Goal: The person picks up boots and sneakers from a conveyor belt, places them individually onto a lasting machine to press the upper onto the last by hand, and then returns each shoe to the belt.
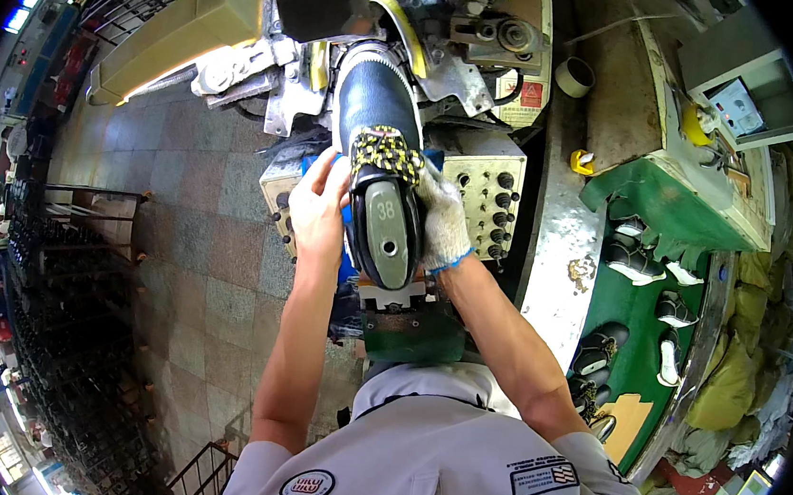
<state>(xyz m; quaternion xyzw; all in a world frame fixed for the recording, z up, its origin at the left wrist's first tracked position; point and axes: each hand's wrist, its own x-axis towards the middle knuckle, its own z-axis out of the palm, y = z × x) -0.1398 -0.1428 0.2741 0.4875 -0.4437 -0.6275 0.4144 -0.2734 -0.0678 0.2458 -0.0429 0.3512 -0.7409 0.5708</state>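
Shoulders in a pale grey work shirt [452, 463] fill the bottom of the view, and both forearms rise from them to one shoe [381, 165] set on a machine at chest height. The left hand [317, 206] is bare; its palm lies flat along the shoe's left side, fingers stretched up toward the laces, not closed round anything. The right hand [440, 215], in a white knitted glove with a blue cuff, presses against the shoe's right side, fingers curled partly over the yellow-and-black laced strip [385, 149]. Between them they steady the shoe rather than carry it.

The shoe is a dark blue upper pulled over a grey plastic last [386, 232], heel end toward the person, toe pointing away into the jaws of the machine [416, 39]. Judging by that, the shoe looks seated on its post with the toe already in the clamp area, while no sole is on it, so the pressing or shaping step seems in hand and not finished; whether the machine is running cannot be told.

Just right of the shoe stands a cream control box [488, 204] with rows of black knobs. Farther right a green bench [644, 300] holds several other dark shoes [632, 261] with white soles, which suggests more pairs wait or are done. A roll of tape [575, 76] lies beyond. To the left stretches a tiled floor [196, 247] with dark metal racks [63, 244].
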